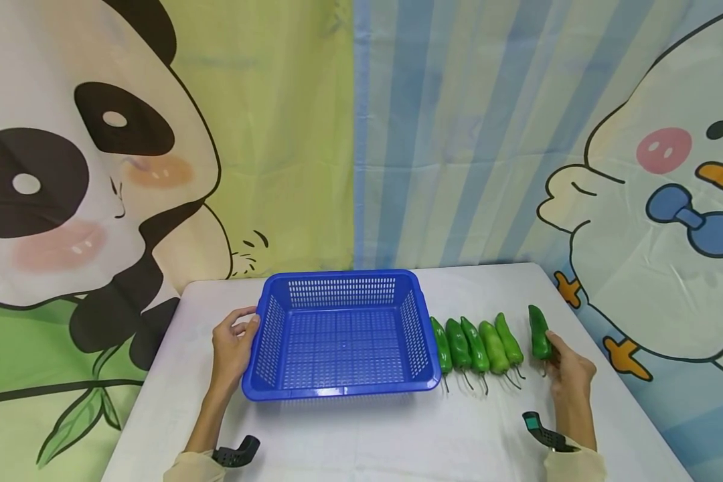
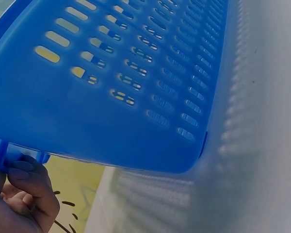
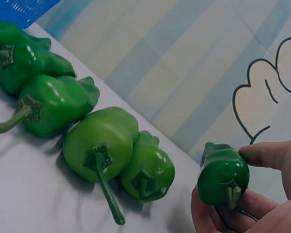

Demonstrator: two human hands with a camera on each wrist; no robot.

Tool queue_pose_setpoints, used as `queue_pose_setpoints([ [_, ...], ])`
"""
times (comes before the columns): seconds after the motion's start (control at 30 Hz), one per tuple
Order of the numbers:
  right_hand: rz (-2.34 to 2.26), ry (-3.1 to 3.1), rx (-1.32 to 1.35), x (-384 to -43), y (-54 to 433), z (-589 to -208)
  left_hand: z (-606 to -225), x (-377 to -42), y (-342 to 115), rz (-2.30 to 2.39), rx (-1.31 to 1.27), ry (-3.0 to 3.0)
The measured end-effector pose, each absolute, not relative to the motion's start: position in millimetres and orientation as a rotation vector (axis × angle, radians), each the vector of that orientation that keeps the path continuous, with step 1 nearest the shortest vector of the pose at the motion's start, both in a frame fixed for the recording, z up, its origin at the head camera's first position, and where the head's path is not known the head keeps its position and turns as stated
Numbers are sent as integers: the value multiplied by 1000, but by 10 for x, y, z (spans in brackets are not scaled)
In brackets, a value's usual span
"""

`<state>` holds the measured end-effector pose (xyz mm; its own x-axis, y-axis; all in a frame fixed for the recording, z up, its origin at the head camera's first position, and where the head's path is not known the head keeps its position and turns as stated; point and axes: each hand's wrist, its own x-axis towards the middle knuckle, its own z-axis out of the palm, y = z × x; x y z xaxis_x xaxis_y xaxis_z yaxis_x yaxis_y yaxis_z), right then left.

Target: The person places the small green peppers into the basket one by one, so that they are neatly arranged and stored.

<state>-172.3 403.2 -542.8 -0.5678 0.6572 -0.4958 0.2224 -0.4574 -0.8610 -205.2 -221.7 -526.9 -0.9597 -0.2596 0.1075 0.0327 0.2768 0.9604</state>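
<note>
Left fingers grip the blue basket; right fingers pinch 1 green pepper, apart from 5 others.

White table, lower centre of head view, reaching the bottom edge. Five green peppers lie on it right of centre, side by side in a row, stems toward frame bottom, leftmost partly hidden by blue basket. Basket mid-frame, opening up; can't tell if resting flat.
</note>
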Motion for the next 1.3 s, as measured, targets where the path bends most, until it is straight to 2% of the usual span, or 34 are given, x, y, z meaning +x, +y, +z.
queue_pose_setpoints([
  [0.23,2149,-1410,-1293,-1708,3984,-5333,-5268,-2049,-2229,-1754,198,-2298],
  [0.7,2275,-1262,-1175,-1683,3932,-5172,-5272,-2061,-2232,-1772,187,-2287],
  [1.3,2333,-1204,-1120,-1681,3877,-5122,-5275,-2050,-2221,-1752,185,-2277],
])
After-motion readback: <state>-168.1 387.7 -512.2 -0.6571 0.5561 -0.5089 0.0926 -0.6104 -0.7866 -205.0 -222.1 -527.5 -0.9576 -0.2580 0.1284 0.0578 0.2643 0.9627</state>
